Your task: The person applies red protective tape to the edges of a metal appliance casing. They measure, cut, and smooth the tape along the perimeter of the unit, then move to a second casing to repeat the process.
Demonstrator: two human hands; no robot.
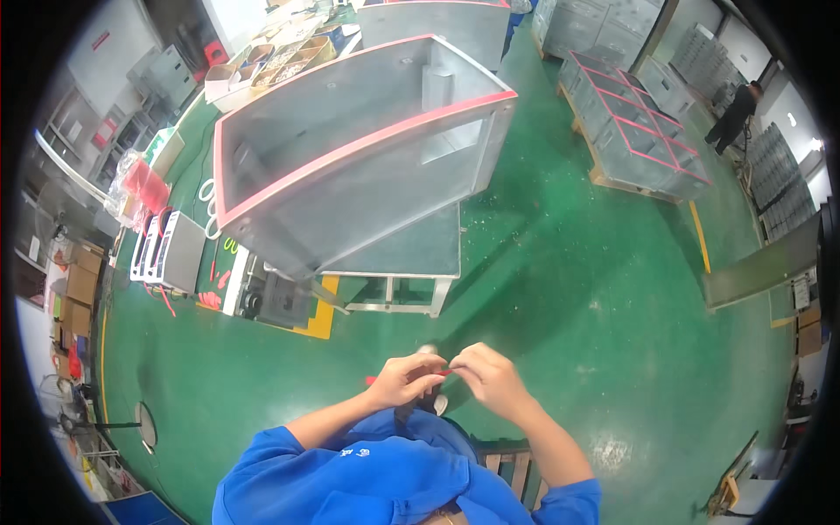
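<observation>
In front of my body, my left hand (406,380) is closed round a small, thin red piece (371,381). One end of it pokes out on the left of the fingers, and a narrow red bit shows between the two hands. My right hand (492,378) pinches at that right end, its fingertips almost touching the left ones. Too little of the red piece is visible to tell its exact kind. Ahead of me, out of touch of both hands, a large grey metal cabinet shell (367,188) with pink-red edging rests tilted on a work table (398,254).
A white and grey boxed device (181,251) stands on the left bench beside scissors and red scraps. Bins of small parts (302,59) fill the far bench. Edged metal boxes sit on a pallet (612,179); another person (737,114) stands far right. Behind me is a slatted wooden surface (516,472).
</observation>
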